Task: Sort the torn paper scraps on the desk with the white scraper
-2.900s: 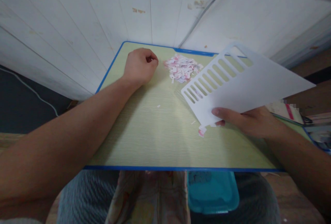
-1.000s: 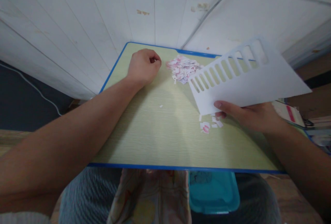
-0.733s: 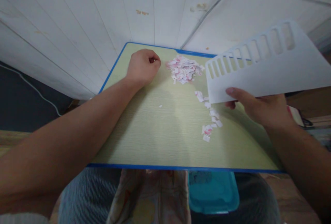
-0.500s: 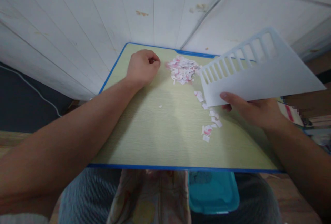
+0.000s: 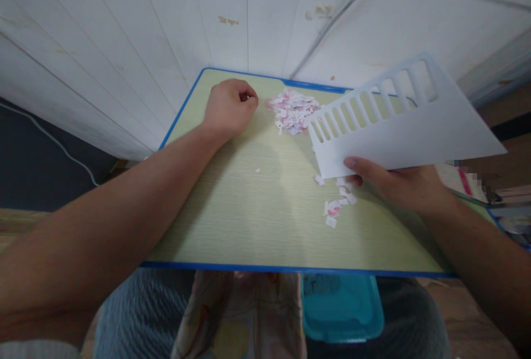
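My right hand (image 5: 385, 182) grips the lower edge of a white plastic board (image 5: 398, 138) with a row of long slots along its upper edge. The board is tilted, its left end close to a heap of torn paper scraps (image 5: 293, 110), white with pink marks. Several loose scraps (image 5: 333, 208) lie below the board, part of them hidden behind it. To the left of the heap, my left hand (image 5: 232, 105) rests on the table with its fingers curled in. Whether anything is inside those fingers is hidden.
The pale table (image 5: 240, 220) has a blue rim and stands against a white panelled wall (image 5: 215, 10). A grey cable (image 5: 332, 21) runs down the wall. Below the front edge are a teal basin (image 5: 342, 315) and a patterned cloth (image 5: 244, 320).
My right hand has moved the slotted board a little left and down, so its left end now covers some loose scraps. My left hand stays where it was.
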Demonstrator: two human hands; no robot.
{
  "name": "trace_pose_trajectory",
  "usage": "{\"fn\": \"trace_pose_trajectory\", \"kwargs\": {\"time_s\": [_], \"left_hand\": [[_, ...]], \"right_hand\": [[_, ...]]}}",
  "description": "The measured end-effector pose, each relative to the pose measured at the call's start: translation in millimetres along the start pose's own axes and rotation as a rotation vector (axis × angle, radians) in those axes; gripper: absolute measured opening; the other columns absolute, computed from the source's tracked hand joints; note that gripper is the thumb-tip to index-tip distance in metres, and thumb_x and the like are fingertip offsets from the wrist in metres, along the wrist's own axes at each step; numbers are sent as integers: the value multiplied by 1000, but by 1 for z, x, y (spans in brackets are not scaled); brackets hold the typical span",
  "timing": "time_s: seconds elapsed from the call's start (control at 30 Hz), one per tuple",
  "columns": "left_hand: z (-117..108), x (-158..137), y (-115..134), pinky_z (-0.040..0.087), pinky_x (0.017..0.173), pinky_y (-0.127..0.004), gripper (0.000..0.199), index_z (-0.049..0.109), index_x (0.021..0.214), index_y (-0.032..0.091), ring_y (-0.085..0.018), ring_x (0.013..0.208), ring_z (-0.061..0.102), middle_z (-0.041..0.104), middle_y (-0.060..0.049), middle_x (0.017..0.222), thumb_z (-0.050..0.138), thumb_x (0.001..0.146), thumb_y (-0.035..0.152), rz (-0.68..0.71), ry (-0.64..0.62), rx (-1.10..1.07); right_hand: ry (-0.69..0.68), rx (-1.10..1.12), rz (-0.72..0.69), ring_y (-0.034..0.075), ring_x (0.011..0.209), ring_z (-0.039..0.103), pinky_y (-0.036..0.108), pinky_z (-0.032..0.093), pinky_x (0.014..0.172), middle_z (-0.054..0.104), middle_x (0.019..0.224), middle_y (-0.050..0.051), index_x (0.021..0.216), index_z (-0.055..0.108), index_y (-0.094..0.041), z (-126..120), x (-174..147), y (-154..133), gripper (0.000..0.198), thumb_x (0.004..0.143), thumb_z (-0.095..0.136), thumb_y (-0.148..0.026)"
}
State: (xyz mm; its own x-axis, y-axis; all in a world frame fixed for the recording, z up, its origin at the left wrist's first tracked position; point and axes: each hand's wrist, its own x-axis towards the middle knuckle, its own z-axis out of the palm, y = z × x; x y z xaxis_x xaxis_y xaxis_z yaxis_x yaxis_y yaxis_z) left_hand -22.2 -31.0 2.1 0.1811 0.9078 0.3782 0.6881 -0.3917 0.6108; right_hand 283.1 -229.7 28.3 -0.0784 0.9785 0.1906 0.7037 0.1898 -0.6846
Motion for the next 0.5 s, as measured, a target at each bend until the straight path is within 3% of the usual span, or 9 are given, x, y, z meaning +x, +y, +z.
{"fn": "trace_pose_trajectory", "kwargs": {"time_s": [0.2, 0.4, 0.5], "left_hand": [[2, 3, -6, 55, 93, -41, 17, 80, 92, 30, -29, 105, 71, 80, -4, 92, 64, 87, 25, 14, -17, -33], [1, 1, 0, 55, 92, -41, 18, 81, 92, 26, -27, 98, 71, 81, -6, 96, 64, 88, 23, 14, -5, 9], [-1, -1, 4, 53, 89, -40, 17, 82, 90, 23, -25, 95, 71, 82, -7, 97, 65, 89, 22, 11, -5, 31]], "right_hand": [[-5, -52, -70, 26, 58, 75, 46, 69, 72, 76, 63, -1, 62, 72, -34, 1, -2, -5, 45, 100, 78, -55], [2, -64, -16, 29, 59, 75, 50, 69, 73, 76, 62, 3, 60, 70, -32, -1, -2, -9, 52, 102, 76, -62], [-3, -29, -60, 27, 56, 74, 47, 68, 70, 75, 60, 1, 59, 70, -32, 0, -1, -12, 49, 101, 78, -57]]}}
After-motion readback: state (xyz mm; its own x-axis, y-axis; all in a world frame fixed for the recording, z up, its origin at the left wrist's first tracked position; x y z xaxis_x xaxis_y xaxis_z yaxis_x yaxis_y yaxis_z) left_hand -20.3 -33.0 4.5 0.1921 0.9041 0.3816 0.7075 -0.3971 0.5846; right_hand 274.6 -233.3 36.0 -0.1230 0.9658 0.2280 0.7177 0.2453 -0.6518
